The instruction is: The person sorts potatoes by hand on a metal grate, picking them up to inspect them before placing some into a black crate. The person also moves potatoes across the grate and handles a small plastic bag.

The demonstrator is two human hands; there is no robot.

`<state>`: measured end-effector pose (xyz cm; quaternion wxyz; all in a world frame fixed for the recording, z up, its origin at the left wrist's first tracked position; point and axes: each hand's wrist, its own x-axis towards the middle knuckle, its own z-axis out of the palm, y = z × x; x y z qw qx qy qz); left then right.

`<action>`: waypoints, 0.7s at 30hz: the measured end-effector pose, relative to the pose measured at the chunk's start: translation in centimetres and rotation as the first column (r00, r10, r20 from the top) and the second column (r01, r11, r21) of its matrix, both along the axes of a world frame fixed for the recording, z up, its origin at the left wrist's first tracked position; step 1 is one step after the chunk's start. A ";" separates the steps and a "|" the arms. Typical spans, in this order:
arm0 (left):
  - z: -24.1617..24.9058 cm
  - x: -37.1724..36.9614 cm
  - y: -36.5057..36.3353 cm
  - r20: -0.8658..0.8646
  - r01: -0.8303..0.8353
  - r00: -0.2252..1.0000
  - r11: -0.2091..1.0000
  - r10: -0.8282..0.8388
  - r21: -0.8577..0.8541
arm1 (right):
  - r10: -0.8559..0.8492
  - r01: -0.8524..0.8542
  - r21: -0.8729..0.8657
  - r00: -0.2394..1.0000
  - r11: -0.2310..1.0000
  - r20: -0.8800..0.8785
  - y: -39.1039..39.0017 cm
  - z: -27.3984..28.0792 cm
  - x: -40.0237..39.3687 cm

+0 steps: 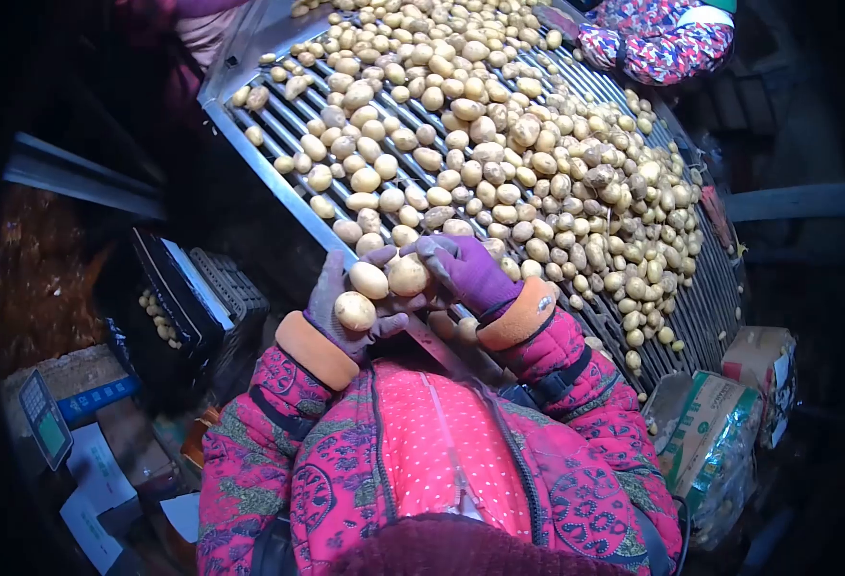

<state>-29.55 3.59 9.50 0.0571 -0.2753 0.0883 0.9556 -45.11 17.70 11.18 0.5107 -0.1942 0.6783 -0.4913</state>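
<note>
Both my hands wear purple and grey gloves and meet at the near edge of a metal roller table (278,187). My left hand (331,312) is curled around two potatoes (361,293), one above the other. A third, rounder potato (408,276) sits between my hands, with the fingers of my right hand (465,272) closed on its far side. Many loose potatoes (499,144) are spread over the rollers just beyond my hands, heaped thickest at the right.
Another person's patterned sleeve (657,43) is at the far right of the table. Cardboard boxes (720,422) stand at my right. On the left are a black crate (226,283), a scale with a display (46,420) and white boxes (96,480).
</note>
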 end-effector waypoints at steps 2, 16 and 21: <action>-1.2 0.9 -0.1 -0.062 -0.038 0.997 0.997 0.042 0.064 | 0.053 -0.062 -0.056 0.987 0.996 -0.155 -0.6 -0.7 0.6; -3.7 10.8 -5.1 -0.397 -0.309 0.811 0.891 0.430 0.334 | 0.125 -0.148 -0.175 0.983 0.973 -0.138 -6.3 0.7 6.9; -1.1 19.0 -11.7 -0.312 -0.793 0.549 0.601 0.775 0.098 | -0.079 0.059 -0.238 0.994 0.969 -0.075 0.9 -1.3 2.6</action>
